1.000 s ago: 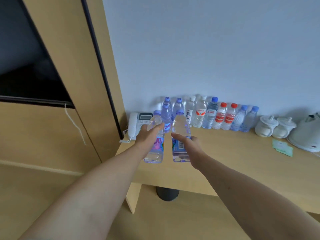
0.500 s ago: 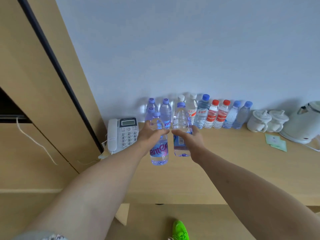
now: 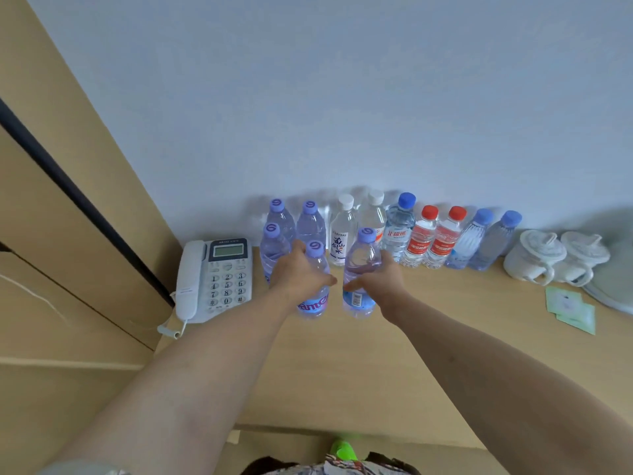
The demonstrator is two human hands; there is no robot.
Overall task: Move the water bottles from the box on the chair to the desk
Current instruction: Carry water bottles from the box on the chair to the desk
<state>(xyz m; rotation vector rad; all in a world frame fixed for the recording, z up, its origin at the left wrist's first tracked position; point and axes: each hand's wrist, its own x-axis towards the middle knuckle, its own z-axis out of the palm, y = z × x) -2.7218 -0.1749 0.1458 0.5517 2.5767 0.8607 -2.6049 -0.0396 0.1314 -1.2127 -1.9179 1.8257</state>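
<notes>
desk (image 3: 342, 365) | water bottles (image 3: 423, 241), phone (image 3: 215, 279), two cups (image 3: 555, 258), packets (image 3: 570, 306)

telephone (image 3: 214, 279) left of bottles (image 3: 424, 234), desk (image 3: 342, 365)

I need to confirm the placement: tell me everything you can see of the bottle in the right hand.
The bottle in the right hand is clear plastic with a lilac screw cap bearing a white swirl, and a blue label with a barcode low on its body. It stands upright, its base at the desk, though contact is unclear. The right hand wraps its middle. It is apart from the left hand's bottle.
</notes>
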